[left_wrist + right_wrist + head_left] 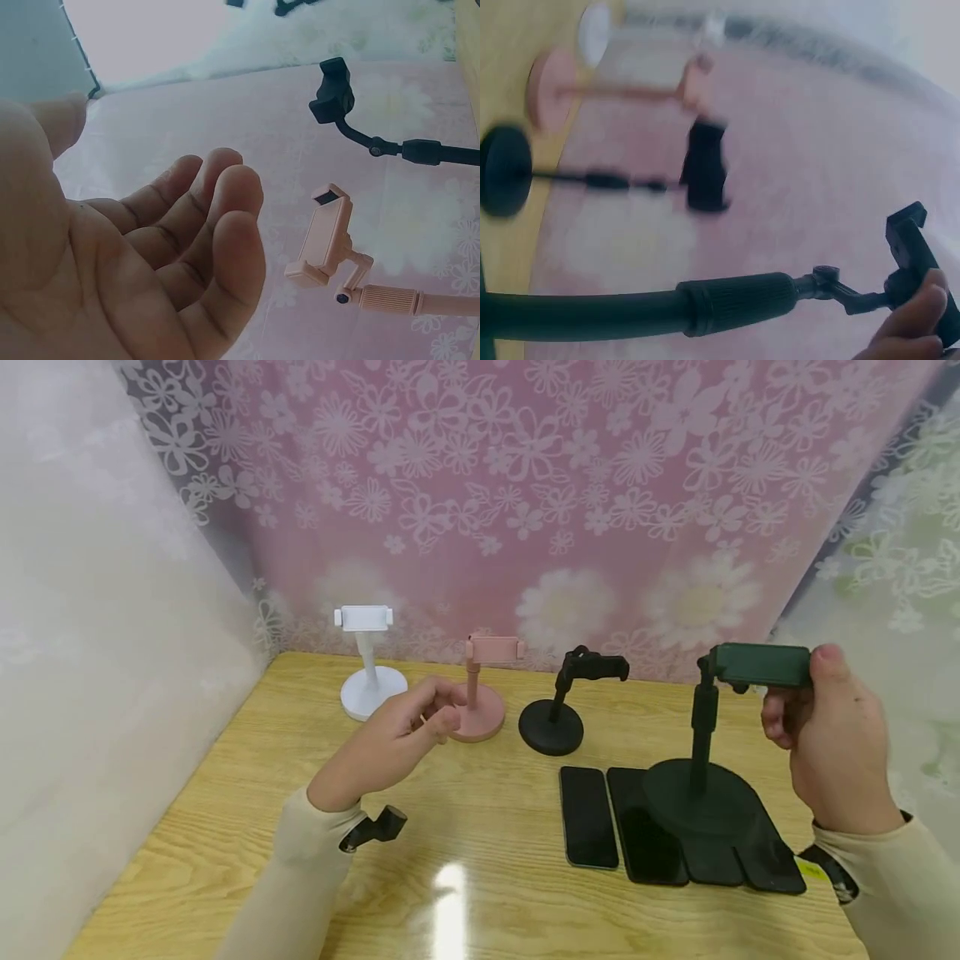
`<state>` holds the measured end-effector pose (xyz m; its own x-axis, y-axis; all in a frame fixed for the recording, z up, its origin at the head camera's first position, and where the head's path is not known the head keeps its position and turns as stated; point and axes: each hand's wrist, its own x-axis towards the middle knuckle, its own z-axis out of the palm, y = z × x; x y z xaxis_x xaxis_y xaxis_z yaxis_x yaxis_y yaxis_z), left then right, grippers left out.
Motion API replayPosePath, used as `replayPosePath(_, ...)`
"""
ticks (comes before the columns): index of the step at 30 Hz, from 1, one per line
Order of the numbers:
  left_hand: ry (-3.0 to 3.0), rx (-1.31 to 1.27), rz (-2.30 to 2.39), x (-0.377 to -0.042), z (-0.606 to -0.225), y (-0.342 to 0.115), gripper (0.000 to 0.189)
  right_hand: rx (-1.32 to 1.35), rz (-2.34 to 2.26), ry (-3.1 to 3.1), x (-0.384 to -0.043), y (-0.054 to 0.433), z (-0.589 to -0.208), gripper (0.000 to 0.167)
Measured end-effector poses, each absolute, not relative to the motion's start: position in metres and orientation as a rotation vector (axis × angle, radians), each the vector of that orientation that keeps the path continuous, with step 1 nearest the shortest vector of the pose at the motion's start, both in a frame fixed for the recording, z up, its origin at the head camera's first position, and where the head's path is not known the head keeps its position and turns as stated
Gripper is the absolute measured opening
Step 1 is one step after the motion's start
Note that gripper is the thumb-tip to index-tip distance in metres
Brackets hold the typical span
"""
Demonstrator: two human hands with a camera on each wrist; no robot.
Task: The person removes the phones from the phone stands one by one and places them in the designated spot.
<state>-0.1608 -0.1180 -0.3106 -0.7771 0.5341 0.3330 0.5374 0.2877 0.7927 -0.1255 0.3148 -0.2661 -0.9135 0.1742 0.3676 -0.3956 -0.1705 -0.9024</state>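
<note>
My right hand [843,739] grips a dark green phone stand [702,714] by the right end of its clamp, thumb on top and fingers curled beneath. The stand is upright, and its round base overlaps the phones in the head view; whether it touches them I cannot tell. Several black phones [588,818] lie side by side, partly hidden by that base. My left hand [390,743] is beside a pink phone stand [491,714], fingers loosely bent and holding nothing. In the left wrist view a gap separates the fingertips from the pink clamp [322,236].
A white phone stand [367,681] stands at the back left of the wooden table [480,835]. Between the pink and green stands is a smaller black phone stand [551,727]. Behind them hangs a pink flowered curtain [465,493], and a pale wall [112,610] rises at the left.
</note>
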Motion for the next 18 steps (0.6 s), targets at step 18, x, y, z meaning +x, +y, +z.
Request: replayPosePath(18, -2.544, -1.143, -1.633, -0.161, -0.322, -0.1, 0.035, 0.206, 2.059, -1.94, -0.217, 0.349, -0.338, 0.042)
